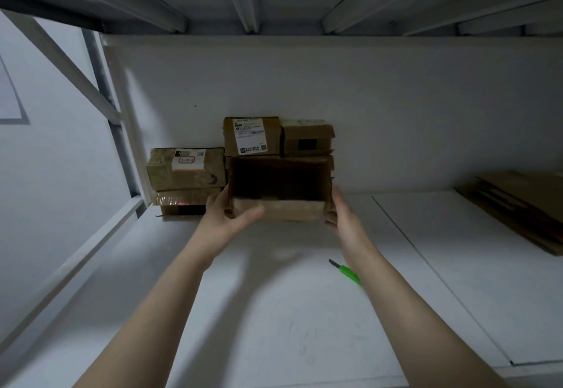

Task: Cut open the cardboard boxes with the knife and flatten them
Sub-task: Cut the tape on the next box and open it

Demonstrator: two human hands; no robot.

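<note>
We hold the open box (278, 186) in both hands, mouth facing us, long axis L-R; inside is in shadow, so contents can't tell. L hand (227, 218) grips its lower left corner, thumb on the front flap. R hand (339, 214) clamps the right wall. Just behind, sealed boxes (185, 171) are stacked vs the white back wall (365, 98). Flat cardboard (524, 205) is piled far right on the white shelf board (274, 311). Knife (347, 272) lies on the board by our R forearm, blade end pointing back-left, green handle running front-right.

Shipping label (250, 136) on the upper box (274, 139) and red-framed sticker (187, 160): print too blurred to read
</note>
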